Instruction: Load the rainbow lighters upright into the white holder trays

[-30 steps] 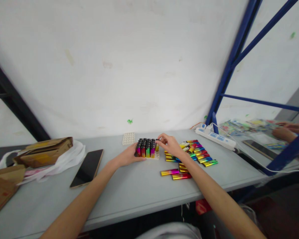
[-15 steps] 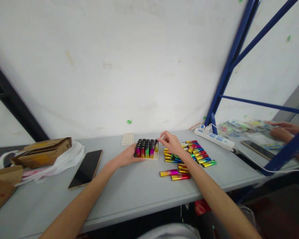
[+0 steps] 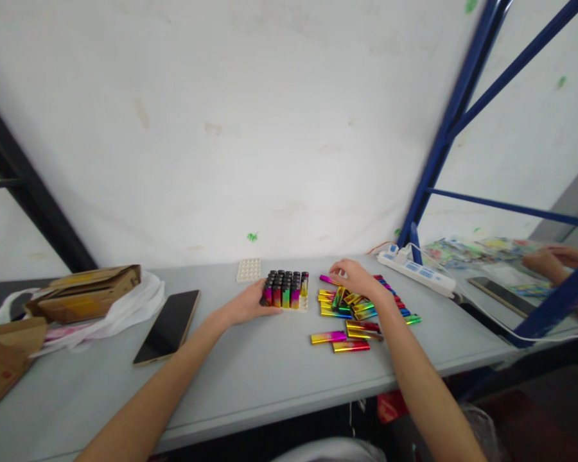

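Note:
Several shiny, multicoloured lighters (image 3: 286, 292) with black tops stand upright in rows in a pale holed tray (image 3: 303, 305). My left hand (image 3: 248, 303) is wrapped round the left side of this group, with its far fingers hidden behind the lighters. To the right, my right hand (image 3: 354, 277) is over a loose pile of lighters (image 3: 334, 309). Its bent fingers close on a purple-and-gold lighter (image 3: 328, 280) at the pile's far side; the palm side is partly hidden. A second holed tray (image 3: 248, 270) lies behind the group, with no lighters in it.
A dark phone (image 3: 167, 327) lies left on the grey table (image 3: 250, 378), beside a cardboard box (image 3: 89, 296) and white plastic bag (image 3: 147, 292). At right are a power strip (image 3: 417, 274), a blue metal frame (image 3: 436, 154) and another person's hands (image 3: 553, 262).
My right hand has moved right, from the edge of the upright lighters to the pile, where it has closed on a lighter. My left hand stays on the group.

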Tool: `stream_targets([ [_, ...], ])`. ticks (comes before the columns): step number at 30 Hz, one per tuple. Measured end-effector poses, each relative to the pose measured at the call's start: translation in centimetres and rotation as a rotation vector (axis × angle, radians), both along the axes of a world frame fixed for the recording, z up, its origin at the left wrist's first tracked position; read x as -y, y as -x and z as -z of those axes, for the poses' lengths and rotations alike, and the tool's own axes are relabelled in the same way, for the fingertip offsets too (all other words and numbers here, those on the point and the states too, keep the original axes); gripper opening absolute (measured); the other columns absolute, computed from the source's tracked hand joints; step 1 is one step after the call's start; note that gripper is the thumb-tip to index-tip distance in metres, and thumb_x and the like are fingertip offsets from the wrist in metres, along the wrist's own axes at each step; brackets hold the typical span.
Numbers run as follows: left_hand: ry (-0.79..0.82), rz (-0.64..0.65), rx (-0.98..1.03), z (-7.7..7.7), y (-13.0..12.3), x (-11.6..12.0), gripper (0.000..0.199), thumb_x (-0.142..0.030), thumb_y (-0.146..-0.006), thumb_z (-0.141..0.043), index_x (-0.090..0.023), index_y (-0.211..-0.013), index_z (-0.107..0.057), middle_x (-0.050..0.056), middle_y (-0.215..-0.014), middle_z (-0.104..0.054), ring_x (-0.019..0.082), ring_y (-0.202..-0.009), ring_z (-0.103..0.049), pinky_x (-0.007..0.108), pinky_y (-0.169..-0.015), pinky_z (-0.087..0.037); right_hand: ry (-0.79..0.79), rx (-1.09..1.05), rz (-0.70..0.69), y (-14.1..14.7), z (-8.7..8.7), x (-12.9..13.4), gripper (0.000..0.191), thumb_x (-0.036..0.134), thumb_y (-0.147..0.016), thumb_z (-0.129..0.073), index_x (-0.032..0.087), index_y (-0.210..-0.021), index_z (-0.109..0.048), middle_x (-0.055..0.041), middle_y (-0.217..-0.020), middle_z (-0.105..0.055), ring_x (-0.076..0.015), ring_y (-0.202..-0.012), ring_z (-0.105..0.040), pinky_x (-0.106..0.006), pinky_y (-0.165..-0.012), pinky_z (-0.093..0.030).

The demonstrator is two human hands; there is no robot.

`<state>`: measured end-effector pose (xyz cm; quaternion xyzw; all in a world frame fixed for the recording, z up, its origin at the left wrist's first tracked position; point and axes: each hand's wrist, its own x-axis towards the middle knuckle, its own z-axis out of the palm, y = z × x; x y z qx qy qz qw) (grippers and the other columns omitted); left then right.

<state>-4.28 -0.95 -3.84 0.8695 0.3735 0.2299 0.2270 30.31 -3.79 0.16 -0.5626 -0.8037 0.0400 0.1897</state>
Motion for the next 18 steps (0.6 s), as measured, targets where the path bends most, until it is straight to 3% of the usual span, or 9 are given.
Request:
stream_targets([
  [3,-0.002,0.016,-0.001,0.0,0.0,0.0,0.066,-0.053,-0.075,-0.08,-0.017,-0.125,-0.058,0.012,-0.129,-0.066,0.033,-0.117,-0.062,0.044,-0.107,-0.048,0.046,0.038,0.199,-0.9,-0.2,0.1,0.035,0.045,-0.099,-0.058,0.015,-0.101,-0.075,-0.0119,-0.092,-0.077,-0.0233,-0.088,-0.07,-0.029,-0.08,-0.047],
  [6,-0.005,0.018,0.007,-0.1,0.1,0.1,0.065,-0.052,-0.075,-0.08,-0.017,-0.125,-0.058,0.011,-0.128,-0.066,0.033,-0.117,-0.062,0.043,-0.107,-0.048,0.156,0.068,0.271,-1.1,0.0,0.4,0.048,0.062,-0.092,-0.06,0.017,-0.1,-0.076,-0.0123,-0.088,-0.077,-0.0254,-0.088,-0.071,-0.029,-0.076,-0.047],
  [10,-0.002,0.004,0.009,-0.3,0.0,0.2,0.066,-0.053,-0.074,-0.081,-0.017,-0.126,-0.058,0.012,-0.129,-0.067,0.034,-0.117,-0.063,0.044,-0.107,-0.048,0.192,0.058,0.164,0.1,0.7,0.7,0.047,0.056,-0.08,-0.077,0.019,-0.108,-0.075,-0.011,-0.086,-0.076,-0.0261,-0.082,-0.07,-0.03,-0.069,-0.045],
  [14,0.016,0.003,0.004,-0.4,0.0,0.3,0.068,-0.052,-0.074,-0.081,-0.015,-0.127,-0.057,0.014,-0.13,-0.066,0.034,-0.118,-0.062,0.045,-0.108,-0.048,0.138,-0.047,-0.018,1.5,1.5,0.3,0.037,0.04,-0.082,-0.078,0.019,-0.112,-0.073,-0.0084,-0.084,-0.075,-0.0215,-0.071,-0.065,-0.028,-0.063,-0.042],
  [17,0.018,-0.011,-0.007,-0.4,0.0,0.3,0.07,-0.052,-0.074,-0.081,-0.015,-0.129,-0.057,0.014,-0.131,-0.065,0.035,-0.119,-0.062,0.047,-0.108,-0.047,0.049,-0.126,-0.121,2.3,1.5,-0.1,0.021,0.038,-0.088,-0.072,0.017,-0.093,-0.074,-0.0045,-0.074,-0.07,-0.0177,-0.066,-0.06,-0.027,-0.064,-0.04],
  [18,0.017,-0.01,-0.007,-0.5,-0.1,0.4,0.07,-0.052,-0.074,-0.081,-0.015,-0.129,-0.057,0.014,-0.131,-0.065,0.035,-0.119,-0.062,0.047,-0.108,-0.047,-0.004,-0.151,-0.142,2.6,1.4,-0.2,0.024,0.04,-0.09,-0.068,0.017,-0.084,-0.072,-0.0038,-0.073,-0.068,-0.0171,-0.066,-0.058,-0.027,-0.064,-0.04],
])
